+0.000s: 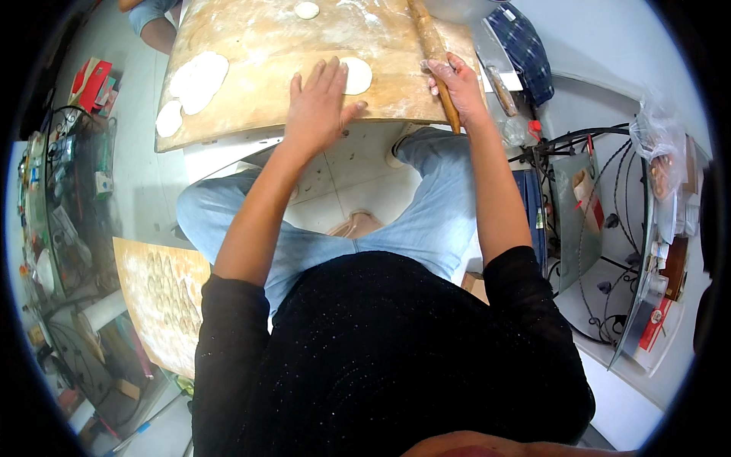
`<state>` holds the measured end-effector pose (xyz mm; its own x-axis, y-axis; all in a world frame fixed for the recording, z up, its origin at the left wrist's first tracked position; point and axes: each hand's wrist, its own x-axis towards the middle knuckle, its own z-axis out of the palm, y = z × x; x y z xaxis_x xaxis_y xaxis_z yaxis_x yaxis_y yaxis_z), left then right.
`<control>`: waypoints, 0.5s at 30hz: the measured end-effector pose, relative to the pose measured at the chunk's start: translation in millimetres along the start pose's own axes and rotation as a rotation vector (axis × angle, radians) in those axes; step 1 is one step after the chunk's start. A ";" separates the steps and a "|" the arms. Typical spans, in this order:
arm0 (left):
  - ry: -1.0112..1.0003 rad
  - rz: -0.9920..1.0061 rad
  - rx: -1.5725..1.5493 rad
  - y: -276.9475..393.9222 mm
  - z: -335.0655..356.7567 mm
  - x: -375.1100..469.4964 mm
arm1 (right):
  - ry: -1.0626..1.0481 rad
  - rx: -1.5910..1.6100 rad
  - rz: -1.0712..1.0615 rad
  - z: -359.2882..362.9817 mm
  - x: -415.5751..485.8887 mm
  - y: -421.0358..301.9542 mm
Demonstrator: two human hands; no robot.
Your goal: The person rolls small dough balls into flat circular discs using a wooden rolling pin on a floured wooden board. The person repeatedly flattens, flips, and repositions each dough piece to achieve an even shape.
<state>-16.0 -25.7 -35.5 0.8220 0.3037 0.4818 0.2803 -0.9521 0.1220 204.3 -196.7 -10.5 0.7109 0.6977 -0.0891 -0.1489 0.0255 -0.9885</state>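
Note:
A floured wooden board [257, 103] lies before me. My left hand [320, 103] rests palm down on it, fingers spread, against the left side of a flat round dough wrapper [358, 76] and partly over it. Toward the board's right edge, my right hand [457, 85] grips a wooden rolling pin [425, 31], which slants away from me with its near end past the board's edge. Overlapping rolled dough wrappers [200, 83] lie at the board's left, with a smaller one [169, 119] at their near side. A small dough disc [307, 10] sits near the far edge.
A cleaver [499, 91] with a wooden handle lies right of the board, beside a dark checked cloth [522, 51]. Another person's arm [157, 31] shows at the far left. Rows of dumplings stand on a second floured board [128, 268] at lower left. A metal-framed shelf [577, 134] stands at right.

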 end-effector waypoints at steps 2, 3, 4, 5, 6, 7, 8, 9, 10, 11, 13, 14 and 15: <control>0.045 -0.038 -0.039 -1.3 0.3 8.4 | -0.030 -0.041 -0.004 0.5 -1.3 -0.3; 0.078 -0.083 -0.102 2.0 -4.7 19.5 | -0.028 -0.041 -0.022 -2.0 1.7 2.8; 0.108 -0.131 -0.167 7.3 -12.0 28.1 | -0.027 -0.044 -0.037 -3.7 3.3 7.9; -0.049 -0.184 -0.119 15.4 -19.4 36.8 | -0.025 -0.047 -0.051 -5.7 4.2 11.7; -0.204 -0.242 -0.069 26.5 -29.7 46.2 | 0.003 -0.032 -0.066 -1.2 3.5 10.2; -0.359 -0.298 -0.018 32.9 -34.5 51.1 | 0.010 -0.043 -0.072 0.4 2.7 10.9; -0.378 -0.283 -0.049 34.6 -34.2 52.3 | 0.016 -0.054 -0.078 0.8 1.9 12.7; -0.397 -0.265 -0.081 35.8 -33.4 53.4 | 0.024 -0.065 -0.084 1.6 0.6 12.7; -0.416 -0.248 -0.113 36.8 -32.2 54.6 | 0.019 -0.068 -0.064 2.3 -1.4 8.9; -0.323 -0.133 -0.167 30.1 -20.3 51.5 | 0.016 -0.057 -0.081 2.0 -0.6 8.6; -0.149 0.101 -0.268 6.6 5.1 39.5 | 0.015 -0.027 -0.109 1.0 -1.0 13.0; -0.104 0.093 -0.249 -2.3 9.1 34.8 | 0.019 -0.030 -0.106 0.7 -1.7 13.4; -0.060 0.084 -0.228 -7.9 4.6 31.6 | 0.021 -0.031 -0.103 1.8 -2.9 13.7</control>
<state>10.0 -8.5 -25.2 0.8677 0.2183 0.4465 0.0963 -0.9552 0.2798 198.9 -197.1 -23.5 0.7355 0.6774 0.0111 -0.0530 0.0739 -0.9959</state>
